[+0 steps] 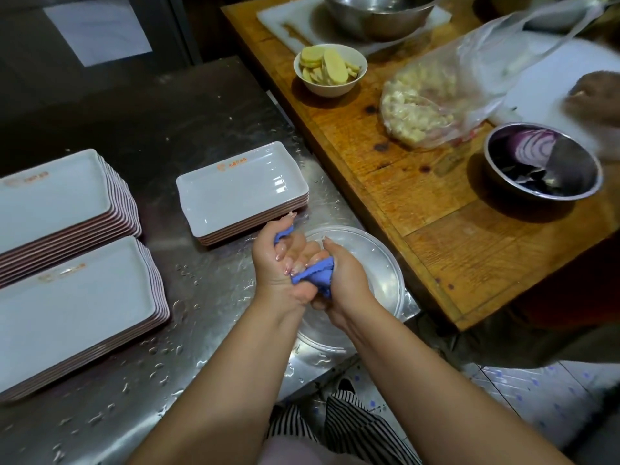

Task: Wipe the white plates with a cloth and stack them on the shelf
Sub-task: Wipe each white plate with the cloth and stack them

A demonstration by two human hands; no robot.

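Two tall stacks of white rectangular plates (60, 236) sit at the left of the wet steel desk (188, 135); a shorter stack (241, 193) lies right of them. Near that, both hands hold a blue cloth (317, 275) over a clear round bowl (375, 263).

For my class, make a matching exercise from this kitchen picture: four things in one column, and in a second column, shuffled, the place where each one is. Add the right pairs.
Things
1. blue cloth
2. ginger slices
3. cut red onion
4. short stack of white plates

Places
A. in the small white bowl on the wooden table
B. on the wet steel counter, beyond the hands
C. gripped between the left hand and right hand, above the clear bowl
D. in the steel bowl

Pairs: 1-C, 2-A, 3-D, 4-B
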